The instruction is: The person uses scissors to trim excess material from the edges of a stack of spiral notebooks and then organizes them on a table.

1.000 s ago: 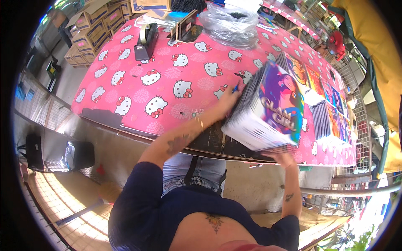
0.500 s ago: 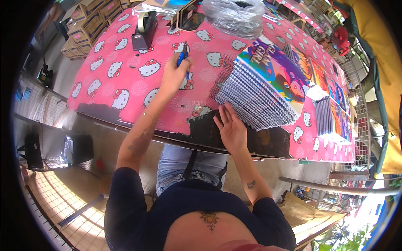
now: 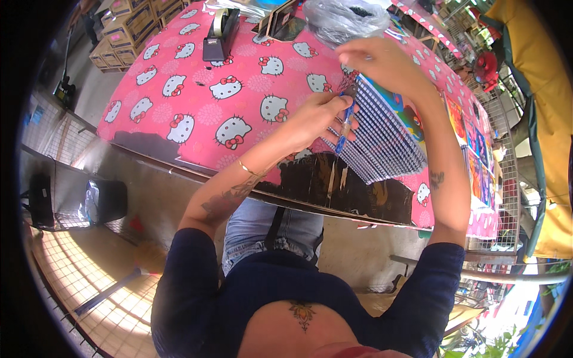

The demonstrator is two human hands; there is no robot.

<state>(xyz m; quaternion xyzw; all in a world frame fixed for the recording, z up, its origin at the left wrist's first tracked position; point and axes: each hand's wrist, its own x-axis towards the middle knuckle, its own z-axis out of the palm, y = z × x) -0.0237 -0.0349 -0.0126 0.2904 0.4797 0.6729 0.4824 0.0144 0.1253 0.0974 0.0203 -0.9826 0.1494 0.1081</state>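
Observation:
My left hand (image 3: pixel 325 119) is closed around a pair of blue-handled pliers (image 3: pixel 343 136). The dark jaws point away from me, beside the coil-bound edges of a stack of notebooks (image 3: pixel 388 134). Colourful covers top that stack, but my right forearm hides most of them. Above its far end, my right hand (image 3: pixel 379 58) reaches across to the left, fingers apart and slightly bent. No object shows in that hand.
A pink patterned cloth (image 3: pixel 197 113) covers the table, with a dark patch (image 3: pixel 316 179) along the near edge. Farther back are a tape dispenser (image 3: pixel 222 39) and a clear plastic bag (image 3: pixel 343 21). More notebooks (image 3: pixel 480 149) lie to the right; cardboard boxes (image 3: pixel 131 30) stand far left.
My left hand has carried the pliers right, up to the coil edges. My right hand has risen from the near side of the stack and swung over its far end.

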